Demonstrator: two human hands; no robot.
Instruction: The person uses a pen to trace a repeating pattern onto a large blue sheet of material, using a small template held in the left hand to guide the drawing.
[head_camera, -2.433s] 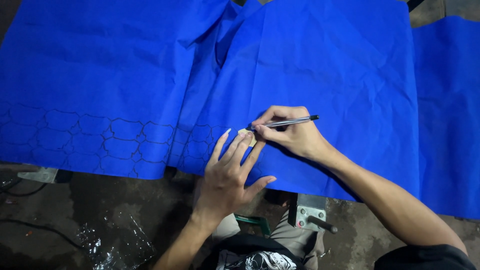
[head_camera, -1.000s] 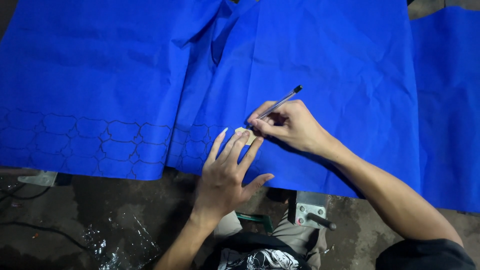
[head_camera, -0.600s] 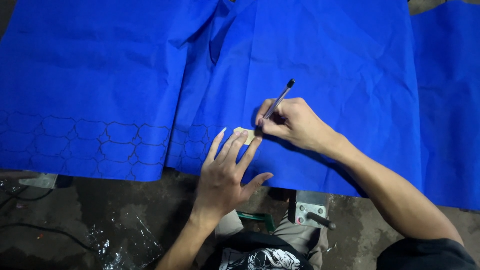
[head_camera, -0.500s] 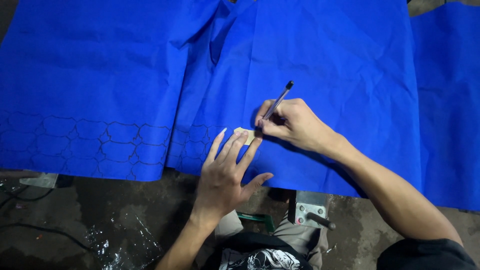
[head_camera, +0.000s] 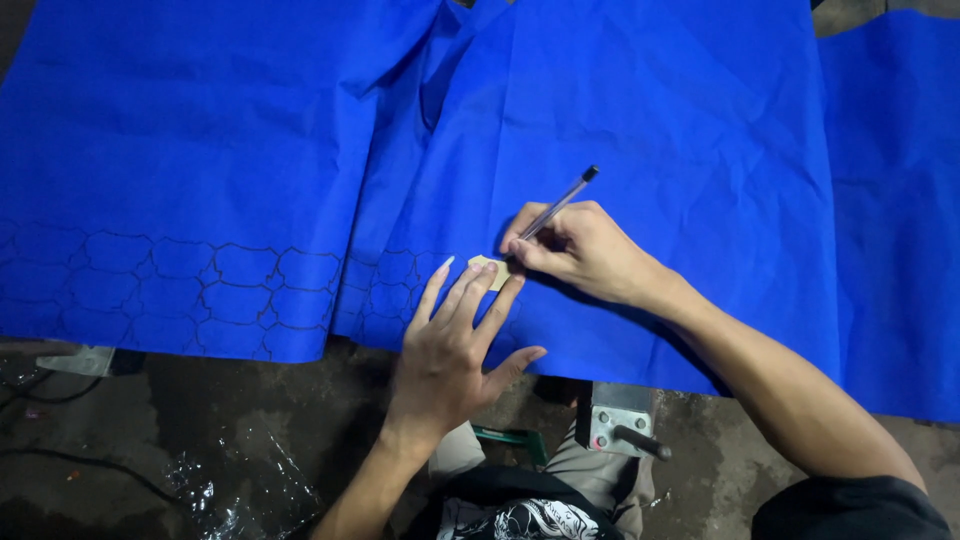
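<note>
The blue cloth (head_camera: 620, 120) covers the upper two thirds of the view and hangs over the near edge of the work surface. A band of drawn outline shapes (head_camera: 200, 290) runs along its lower hem from 9 o'clock toward the centre.

Left hand (head_camera: 455, 345): flat, palm down, fingers spread and extended toward 1 o'clock. It grasps nothing. The fingertips press on a small pale template (head_camera: 492, 270) that lies on the cloth just below centre, at the right end of the drawn band. The thumb points toward 3 o'clock and rests on the cloth hem.

Right hand (head_camera: 585, 250): clenched around a pen (head_camera: 560, 200) in a writing grip. The pen is tilted, with its dark cap toward 1 o'clock and its tip down at the 3 o'clock edge of the template. The tip itself is hidden behind the fingers. The right forearm runs off toward 5 o'clock.

The two hands are just beside each other, with the template between them.

Below the cloth edge, a dark, stained floor (head_camera: 150, 430) is visible. A grey metal bracket (head_camera: 620, 420) with a dark handle sits at 6 o'clock, beside the person's lap.
</note>
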